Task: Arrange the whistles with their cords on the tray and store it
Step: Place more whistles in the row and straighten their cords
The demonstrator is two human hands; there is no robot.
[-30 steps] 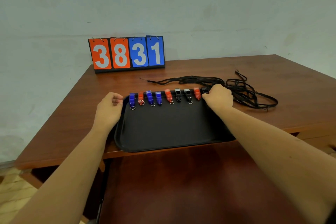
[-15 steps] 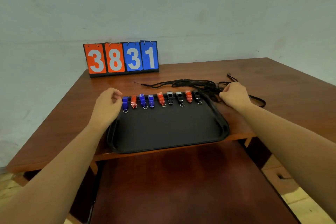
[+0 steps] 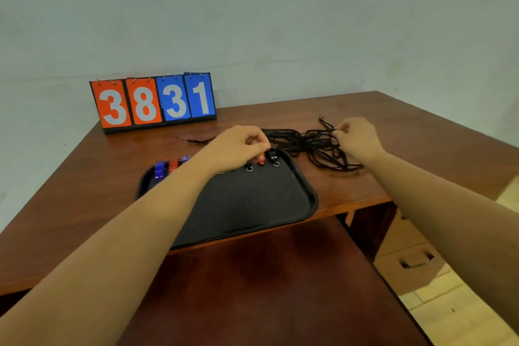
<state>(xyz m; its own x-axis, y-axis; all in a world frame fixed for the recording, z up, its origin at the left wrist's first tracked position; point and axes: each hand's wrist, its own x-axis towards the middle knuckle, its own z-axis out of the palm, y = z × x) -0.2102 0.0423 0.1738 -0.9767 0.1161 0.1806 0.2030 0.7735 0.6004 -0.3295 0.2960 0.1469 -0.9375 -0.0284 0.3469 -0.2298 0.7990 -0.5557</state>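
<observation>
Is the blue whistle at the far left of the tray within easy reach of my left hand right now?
Probably yes: the left hand is over the tray's back row, and nothing blocks the blue whistle beside the forearm.

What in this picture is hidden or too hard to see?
Head view only:
- Middle whistles on the tray: hidden by the left hand and forearm.
- Left grip: fingers curl near a red whistle; contact unclear.
- Cords: tangled, count unreadable.
- Right hand: pinches cords; fingertips hidden.
- Drawer: contents unseen.
</observation>
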